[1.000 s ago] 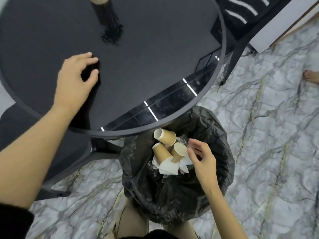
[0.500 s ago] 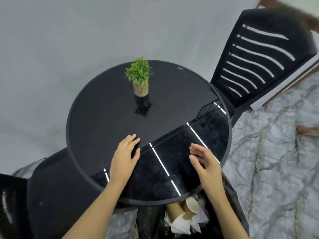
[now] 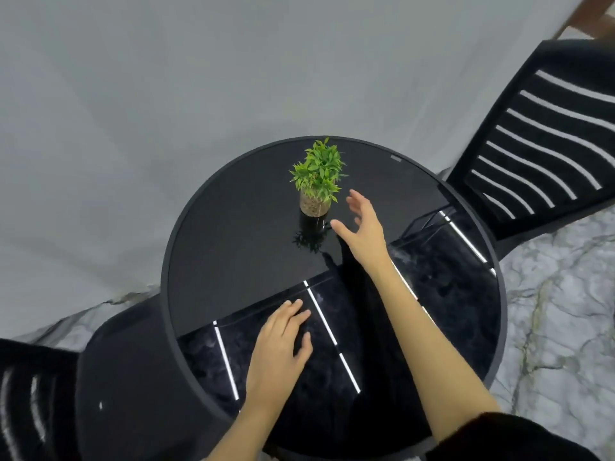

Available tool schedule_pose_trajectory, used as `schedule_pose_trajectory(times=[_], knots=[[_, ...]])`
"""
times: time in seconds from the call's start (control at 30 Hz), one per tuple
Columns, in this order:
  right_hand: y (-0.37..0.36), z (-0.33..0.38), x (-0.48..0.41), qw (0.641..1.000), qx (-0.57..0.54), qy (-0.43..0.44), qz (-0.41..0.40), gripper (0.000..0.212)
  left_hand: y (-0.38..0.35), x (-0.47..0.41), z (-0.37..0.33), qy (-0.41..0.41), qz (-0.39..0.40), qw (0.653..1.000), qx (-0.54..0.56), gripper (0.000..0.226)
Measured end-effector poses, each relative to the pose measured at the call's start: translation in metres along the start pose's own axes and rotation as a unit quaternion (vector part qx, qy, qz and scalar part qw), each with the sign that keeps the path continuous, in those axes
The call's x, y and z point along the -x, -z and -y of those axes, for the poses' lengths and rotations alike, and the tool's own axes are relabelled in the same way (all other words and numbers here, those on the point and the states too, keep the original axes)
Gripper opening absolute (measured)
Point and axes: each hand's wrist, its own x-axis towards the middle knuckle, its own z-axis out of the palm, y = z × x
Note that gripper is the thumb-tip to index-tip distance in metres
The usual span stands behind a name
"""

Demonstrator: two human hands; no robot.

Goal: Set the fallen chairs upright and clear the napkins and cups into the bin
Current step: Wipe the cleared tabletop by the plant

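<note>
A round black glass table (image 3: 233, 254) fills the middle of the view. My left hand (image 3: 279, 347) lies flat on its near part, fingers apart, holding nothing. My right hand (image 3: 362, 227) hovers open over the table, just right of a small green plant in a pot (image 3: 316, 184), not touching it. A black slatted chair (image 3: 545, 144) stands upright at the far right of the table. Another black chair (image 3: 126, 377) stands at the near left, its seat tucked beside the table. No cups, napkins or bin are in view.
A plain grey wall (image 3: 166, 94) runs behind the table. Grey marble floor (image 3: 559, 327) shows to the right and a strip of it at the left. The plant is the only object standing on the table.
The view has lifted from the bin with cups and napkins to the tabletop; the bin is out of sight. My right hand moved from the bin up toward the plant.
</note>
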Motion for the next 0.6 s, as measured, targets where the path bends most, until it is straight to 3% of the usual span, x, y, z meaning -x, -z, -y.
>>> schedule_pose_trajectory(times=[0.23,0.6], knots=[[-0.017,-0.001,-0.049,0.999,0.008,0.002,0.040,0.082,0.001,0.000,0.000,-0.015,-0.004,0.999,-0.039,0.038],[-0.032,0.015,-0.051,0.998,-0.047,-0.022,0.020,0.067,0.003,0.001,-0.002,0.013,-0.003,1.000,-0.011,0.037]])
